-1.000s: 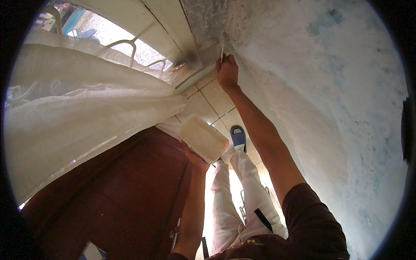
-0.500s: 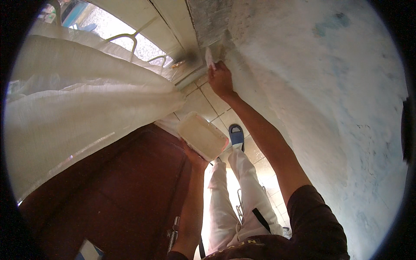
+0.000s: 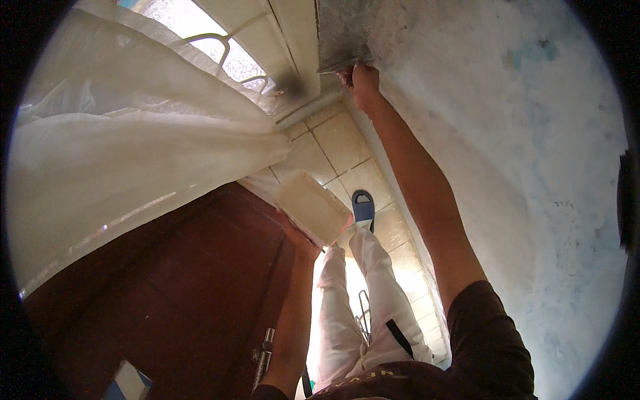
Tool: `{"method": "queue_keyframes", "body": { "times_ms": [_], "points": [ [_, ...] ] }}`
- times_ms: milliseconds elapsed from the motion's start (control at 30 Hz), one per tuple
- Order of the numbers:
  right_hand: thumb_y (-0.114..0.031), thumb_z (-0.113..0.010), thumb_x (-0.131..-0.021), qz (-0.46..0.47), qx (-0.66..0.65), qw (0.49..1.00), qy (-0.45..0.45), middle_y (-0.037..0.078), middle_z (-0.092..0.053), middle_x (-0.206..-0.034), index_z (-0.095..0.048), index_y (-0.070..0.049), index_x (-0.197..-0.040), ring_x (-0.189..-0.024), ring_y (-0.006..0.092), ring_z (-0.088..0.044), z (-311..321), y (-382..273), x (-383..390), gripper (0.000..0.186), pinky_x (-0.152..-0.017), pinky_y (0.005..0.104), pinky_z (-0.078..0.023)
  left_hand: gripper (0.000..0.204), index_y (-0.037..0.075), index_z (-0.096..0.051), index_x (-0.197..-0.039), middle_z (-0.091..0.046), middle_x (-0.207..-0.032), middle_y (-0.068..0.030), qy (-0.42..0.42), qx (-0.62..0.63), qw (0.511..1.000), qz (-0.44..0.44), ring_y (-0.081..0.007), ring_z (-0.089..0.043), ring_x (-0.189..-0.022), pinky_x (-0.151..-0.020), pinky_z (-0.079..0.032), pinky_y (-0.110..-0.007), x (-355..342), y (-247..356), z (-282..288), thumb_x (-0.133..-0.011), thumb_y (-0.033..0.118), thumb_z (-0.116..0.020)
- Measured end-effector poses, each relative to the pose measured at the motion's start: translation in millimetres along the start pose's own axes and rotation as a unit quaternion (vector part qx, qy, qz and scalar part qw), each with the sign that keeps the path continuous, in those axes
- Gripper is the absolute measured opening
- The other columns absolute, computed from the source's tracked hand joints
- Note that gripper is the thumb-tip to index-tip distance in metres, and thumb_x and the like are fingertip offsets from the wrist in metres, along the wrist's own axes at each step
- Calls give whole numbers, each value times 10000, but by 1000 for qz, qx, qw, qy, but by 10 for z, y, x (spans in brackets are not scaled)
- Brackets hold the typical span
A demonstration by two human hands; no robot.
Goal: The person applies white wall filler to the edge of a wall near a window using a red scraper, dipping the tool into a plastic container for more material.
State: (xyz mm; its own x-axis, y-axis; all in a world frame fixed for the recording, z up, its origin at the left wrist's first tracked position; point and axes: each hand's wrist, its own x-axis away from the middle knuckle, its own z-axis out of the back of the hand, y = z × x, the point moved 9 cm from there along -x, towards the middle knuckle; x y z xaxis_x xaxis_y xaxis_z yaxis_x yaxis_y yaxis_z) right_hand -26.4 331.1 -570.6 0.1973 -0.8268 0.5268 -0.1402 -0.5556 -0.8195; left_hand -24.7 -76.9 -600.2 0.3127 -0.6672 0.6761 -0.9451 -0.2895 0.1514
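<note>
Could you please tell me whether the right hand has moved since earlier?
Yes: the right hand has moved upward in view, closer to the grey wall patch.

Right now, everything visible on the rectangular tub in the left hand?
The rectangular tub is off-white with rounded corners and looks like plastic. Its opening faces up toward the camera, askew in view; any contents are hard to make out. The left hand holds its near-left side, above the tiled floor.

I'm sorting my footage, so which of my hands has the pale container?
Your left hand, lower in the picture: it holds the pale container, while your right hand is up by the grey wall patch.
</note>
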Motion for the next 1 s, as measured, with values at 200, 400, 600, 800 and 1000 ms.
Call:
{"method": "queue_keyframes", "body": {
  "times_ms": [200,400,600,800,1000],
  "points": [
    [-181,-407,-1025,105,141,976,125,124,-679,-794,-603,25,-929,-590,170,-571,160,-517,-334,299,-552,298,-468,798,174,-413,-1449,-471,-1425,-78,-23,-4,999,22,-313,-473,-1296,-1043,-436,-512,-36,-112,-185,-886,738,-452],
    [-185,-428,-1021,146,101,984,-14,113,-674,-771,-649,20,-879,-655,174,-621,-274,-918,758,333,-565,326,-477,786,165,-419,-1443,-459,-1429,-72,-19,-7,1000,7,-305,-455,-1299,-1048,-429,-471,-10,-1,-93,-899,731,-442],
    [-230,-506,-995,145,436,887,52,83,-668,-839,-644,-27,-939,-651,162,-611,529,77,258,252,-579,337,-494,774,158,-420,-1441,-468,-1417,-75,1,-40,999,-11,-295,-470,-1282,-1037,-437,-460,-21,-12,-93,-908,719,-437],
    [-225,-497,-983,-69,164,984,12,129,-678,-747,-629,-47,-761,-667,213,-682,428,628,-91,313,-563,366,-472,765,154,-427,-1436,-480,-1404,-74,-3,-19,1000,-13,-284,-481,-1272,-1037,-437,-452,-5,13,-35,-915,714,-434],
    [-187,-433,-1012,-14,4,1000,0,109,-675,-734,-595,-54,-823,-551,161,-587,168,117,-115,282,-491,300,-401,770,153,-418,-1443,-468,-1414,-76,-8,-11,1000,-3,-287,-470,-1282,-1043,-431,-455,-10,-40,-45,-918,716,-426]
  ]
}}
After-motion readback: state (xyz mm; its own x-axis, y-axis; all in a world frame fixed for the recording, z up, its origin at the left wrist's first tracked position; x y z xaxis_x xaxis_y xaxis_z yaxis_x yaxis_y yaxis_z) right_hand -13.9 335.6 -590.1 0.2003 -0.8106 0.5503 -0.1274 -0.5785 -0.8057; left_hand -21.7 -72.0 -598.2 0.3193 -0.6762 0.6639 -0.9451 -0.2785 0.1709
